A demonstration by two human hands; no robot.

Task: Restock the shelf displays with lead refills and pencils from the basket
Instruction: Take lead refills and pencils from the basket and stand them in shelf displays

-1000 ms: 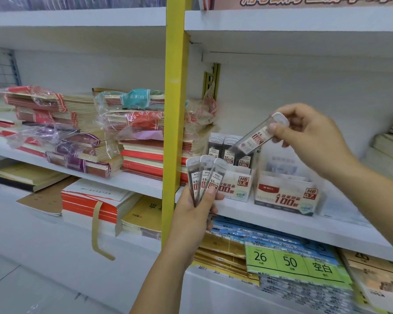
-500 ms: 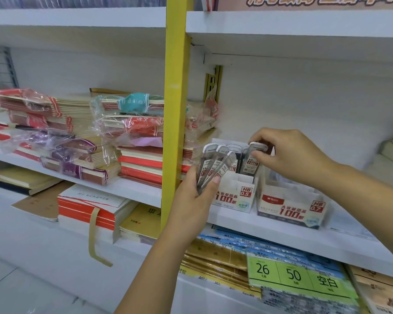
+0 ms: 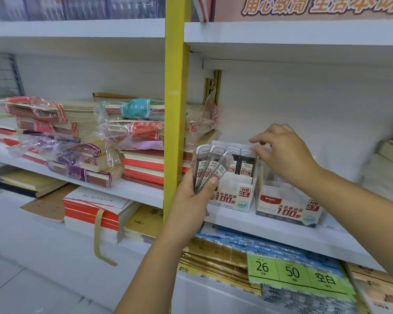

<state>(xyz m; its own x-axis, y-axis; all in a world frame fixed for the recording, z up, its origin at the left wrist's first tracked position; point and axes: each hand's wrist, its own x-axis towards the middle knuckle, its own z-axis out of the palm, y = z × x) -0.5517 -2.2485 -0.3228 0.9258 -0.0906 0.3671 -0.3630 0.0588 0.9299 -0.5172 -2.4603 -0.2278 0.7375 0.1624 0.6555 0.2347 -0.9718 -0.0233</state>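
Broadly, a white shelf (image 3: 281, 225) runs on both sides of a yellow post (image 3: 176, 109). Left of the post lie plastic-wrapped stacks of notebooks (image 3: 82, 123). Just right of the post stands the 0.5 box (image 3: 234, 196), with lead tubes upright inside it. Farther right of the post stands the 0.7 box (image 3: 288, 207), close beside the first. The left hand (image 3: 191, 200), by the post's right edge, clenches three refills (image 3: 210, 166) fanned upward. The right hand (image 3: 286, 152), well right of the post, has thumb and forefinger at the cap of the 0.5 box's rightmost tube (image 3: 245, 164). Whether they pinch it or only touch it cannot be told.
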